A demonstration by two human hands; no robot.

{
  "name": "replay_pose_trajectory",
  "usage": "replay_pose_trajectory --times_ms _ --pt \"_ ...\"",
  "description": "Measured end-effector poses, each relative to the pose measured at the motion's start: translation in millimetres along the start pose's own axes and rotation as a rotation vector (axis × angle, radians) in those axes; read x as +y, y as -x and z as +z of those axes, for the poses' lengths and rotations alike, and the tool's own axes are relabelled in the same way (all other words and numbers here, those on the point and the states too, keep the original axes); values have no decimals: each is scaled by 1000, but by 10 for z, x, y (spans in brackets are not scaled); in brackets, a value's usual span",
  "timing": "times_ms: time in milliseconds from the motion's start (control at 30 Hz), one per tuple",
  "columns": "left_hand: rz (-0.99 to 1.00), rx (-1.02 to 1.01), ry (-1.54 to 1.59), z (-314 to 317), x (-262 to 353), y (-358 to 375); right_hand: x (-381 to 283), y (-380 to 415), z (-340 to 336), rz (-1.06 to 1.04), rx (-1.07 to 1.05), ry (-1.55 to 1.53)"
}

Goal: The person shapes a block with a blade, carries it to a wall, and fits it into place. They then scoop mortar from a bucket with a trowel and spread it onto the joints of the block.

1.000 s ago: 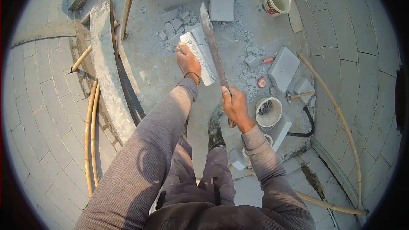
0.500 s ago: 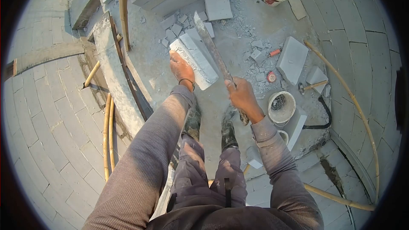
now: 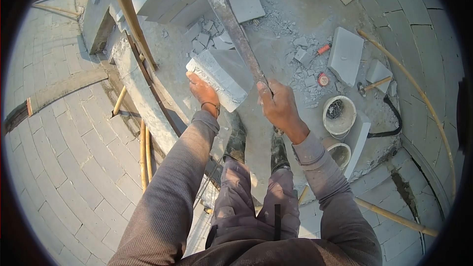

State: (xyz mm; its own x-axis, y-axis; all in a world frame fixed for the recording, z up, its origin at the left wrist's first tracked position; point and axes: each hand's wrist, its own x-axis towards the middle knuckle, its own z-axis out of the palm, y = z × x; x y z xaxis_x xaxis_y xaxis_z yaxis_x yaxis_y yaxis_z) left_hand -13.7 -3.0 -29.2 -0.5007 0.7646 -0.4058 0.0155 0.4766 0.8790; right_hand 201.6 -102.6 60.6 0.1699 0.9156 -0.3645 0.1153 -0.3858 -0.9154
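My left hand point(image 3: 203, 91) grips the near left edge of a pale aerated concrete block point(image 3: 229, 71) and keeps it tilted in front of my legs. The block's long edge facing me is rough and chipped. In my right hand point(image 3: 283, 108) is a machete point(image 3: 239, 37), fingers wrapped round its handle. Its long, worn, dusty blade points up and away to the left, passing over the block's right side in this view.
Broken chunks point(image 3: 203, 39) and a square block piece point(image 3: 246, 5) lie beyond my hands. At right are a larger block point(image 3: 346, 55), a hammer point(image 3: 377, 84), a white bucket point(image 3: 339, 127) and a bamboo pole point(image 3: 416, 93). A timber post point(image 3: 130, 15) rises at left.
The machete has come up closer to my view, its blade reaching farther away. My left hand and the block have shifted slightly left. The whole view has shifted a little.
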Motion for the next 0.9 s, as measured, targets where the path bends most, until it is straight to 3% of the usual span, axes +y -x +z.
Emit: replay_pose_trajectory --times_ms 133,267,333,367,467,533,667,733,767,867,900 --pt "-21 -14 -20 5 42 7 39 128 114 -79 92 -191" --pt "8 -14 -17 -27 -28 -49 219 187 168 -88 143 -128" --pt "13 12 -78 -48 -43 -46 514 217 202 -185 -163 419" --pt "25 40 -141 -43 -27 -77 584 193 206 -192 -161 416" --pt "-10 26 -75 38 123 115 453 183 120 -188 -222 334" --pt "-13 13 -56 38 86 62 61 160 5 256 -146 -217" --pt "-2 36 -97 30 127 58 190 139 91 150 44 -368" --pt "-41 34 -140 -39 117 49 822 193 244 -299 -206 424" --pt "-54 36 -161 -21 122 13 778 150 217 -304 -198 424" --pt "24 8 -156 -54 37 -18 360 120 79 -133 -239 262" --pt "29 31 -147 -46 -1 -13 127 124 36 12 -113 23"
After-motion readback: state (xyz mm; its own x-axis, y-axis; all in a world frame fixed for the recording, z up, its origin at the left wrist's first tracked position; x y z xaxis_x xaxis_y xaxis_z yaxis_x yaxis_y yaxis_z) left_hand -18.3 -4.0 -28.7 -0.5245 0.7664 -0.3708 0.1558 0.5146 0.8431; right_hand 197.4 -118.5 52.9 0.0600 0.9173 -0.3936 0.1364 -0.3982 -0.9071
